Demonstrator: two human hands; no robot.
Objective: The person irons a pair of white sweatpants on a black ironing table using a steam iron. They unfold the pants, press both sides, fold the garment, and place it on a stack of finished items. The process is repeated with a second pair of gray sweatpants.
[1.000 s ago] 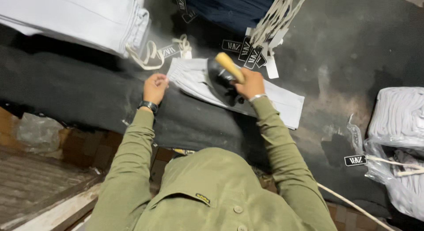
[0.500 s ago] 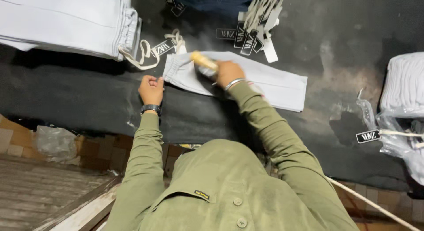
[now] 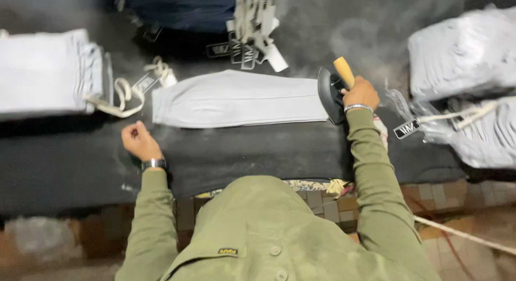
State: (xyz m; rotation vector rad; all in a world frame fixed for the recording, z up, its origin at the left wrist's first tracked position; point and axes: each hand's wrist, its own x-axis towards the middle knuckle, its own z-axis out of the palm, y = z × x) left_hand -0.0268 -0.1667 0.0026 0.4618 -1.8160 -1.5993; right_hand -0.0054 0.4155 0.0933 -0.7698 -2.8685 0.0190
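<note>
Nearest, the left hand (image 3: 138, 141) rests clenched on the dark tabletop (image 3: 258, 152), holding nothing, just below the folded grey garment (image 3: 236, 99). Right of centre, the right hand (image 3: 361, 93) grips the wooden handle of the iron (image 3: 330, 94), which touches the garment's right end. Farther off, folded stacks (image 3: 48, 71) fill the upper left, bagged bundles (image 3: 467, 60) the upper right, and hang tags (image 3: 252, 44) the top centre.

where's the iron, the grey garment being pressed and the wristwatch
iron (image 3: 328, 94), head view, dark body
grey garment (image 3: 236, 99), head view, middle of the cloth
wristwatch (image 3: 153, 164), head view, band on the left wrist
</note>
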